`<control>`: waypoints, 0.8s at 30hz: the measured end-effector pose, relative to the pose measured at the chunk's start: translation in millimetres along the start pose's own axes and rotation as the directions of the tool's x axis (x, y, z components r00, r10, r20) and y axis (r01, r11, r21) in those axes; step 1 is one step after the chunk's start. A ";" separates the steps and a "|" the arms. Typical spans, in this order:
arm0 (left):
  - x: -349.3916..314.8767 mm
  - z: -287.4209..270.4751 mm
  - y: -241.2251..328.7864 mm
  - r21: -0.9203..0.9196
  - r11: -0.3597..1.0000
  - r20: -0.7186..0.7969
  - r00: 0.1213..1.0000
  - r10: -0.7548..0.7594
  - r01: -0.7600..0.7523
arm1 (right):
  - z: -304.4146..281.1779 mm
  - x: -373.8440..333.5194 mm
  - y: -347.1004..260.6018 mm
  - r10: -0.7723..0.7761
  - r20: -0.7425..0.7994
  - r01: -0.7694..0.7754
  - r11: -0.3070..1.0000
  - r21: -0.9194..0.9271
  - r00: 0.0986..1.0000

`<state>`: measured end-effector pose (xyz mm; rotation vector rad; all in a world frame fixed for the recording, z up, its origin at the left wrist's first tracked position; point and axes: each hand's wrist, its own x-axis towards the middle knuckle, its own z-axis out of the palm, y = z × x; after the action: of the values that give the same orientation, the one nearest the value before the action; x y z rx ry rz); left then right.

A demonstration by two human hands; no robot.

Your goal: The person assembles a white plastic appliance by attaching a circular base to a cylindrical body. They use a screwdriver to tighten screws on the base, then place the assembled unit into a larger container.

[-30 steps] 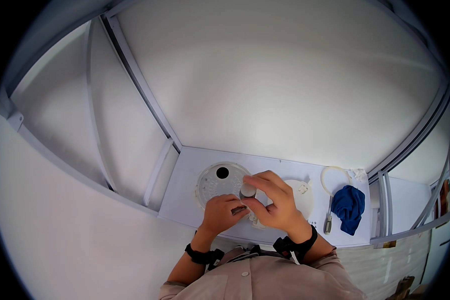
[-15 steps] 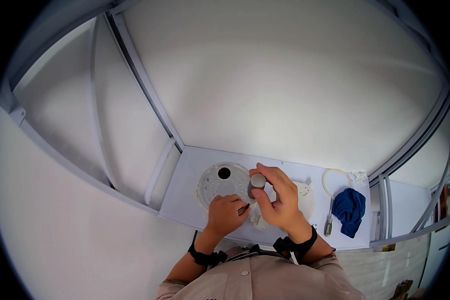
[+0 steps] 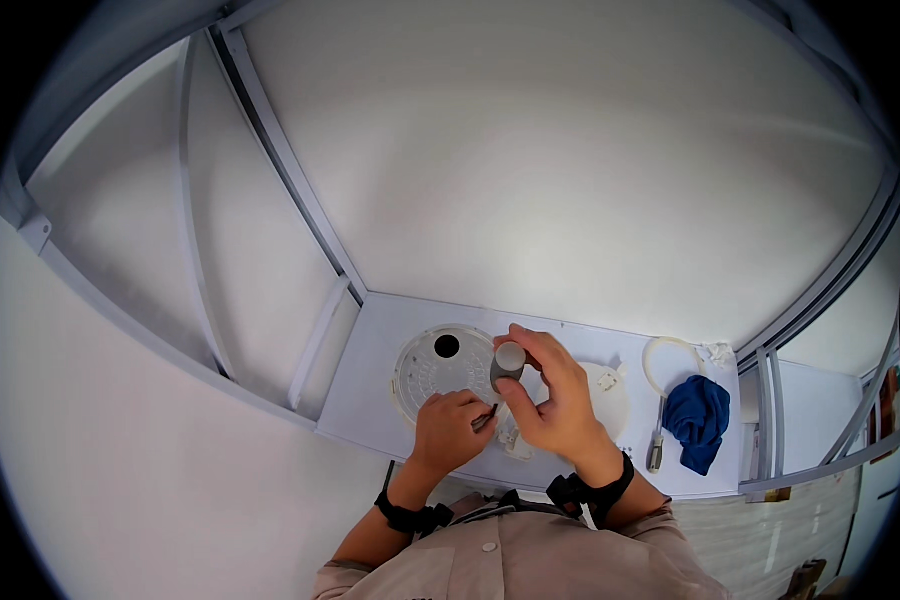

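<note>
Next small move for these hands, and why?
Probably steady the grey cylinder in the right hand and bring the left hand's small dark piece toward it: each hand grips one thing, close together, though whether the two touch is unclear.

We see soft, diffuse light, brightest across the middle of the back wall and greyer on the left side panel. Fisheye distortion bends the metal rails; black vignetting swallows the corners.
</note>
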<state>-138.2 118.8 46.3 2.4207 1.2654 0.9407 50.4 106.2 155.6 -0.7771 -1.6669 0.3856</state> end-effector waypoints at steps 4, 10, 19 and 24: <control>-1.7 0.4 -0.5 -0.001 1.000 -0.005 1.000 -0.011 0.011 | 3.0 1.4 0.1 -0.069 0.024 0.069 0.997 0.032 0.997; -0.9 -1.5 1.8 -0.024 1.000 -0.030 1.000 0.008 -0.009 | -1.1 -4.1 1.6 -0.076 0.017 0.077 0.994 -0.074 0.997; -1.8 -4.3 1.5 -0.001 1.000 -0.006 1.000 0.004 -0.004 | -1.4 6.0 -0.7 -0.122 0.073 0.116 0.990 0.080 0.990; -2.3 -7.7 -1.2 -0.013 1.000 0.033 0.999 0.012 -0.012 | -6.1 0.1 2.4 -0.151 0.034 0.152 0.988 -0.040 0.988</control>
<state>-144.8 117.1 50.6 2.4262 1.2312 0.9057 56.9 107.0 155.7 -0.6731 -1.7551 0.2569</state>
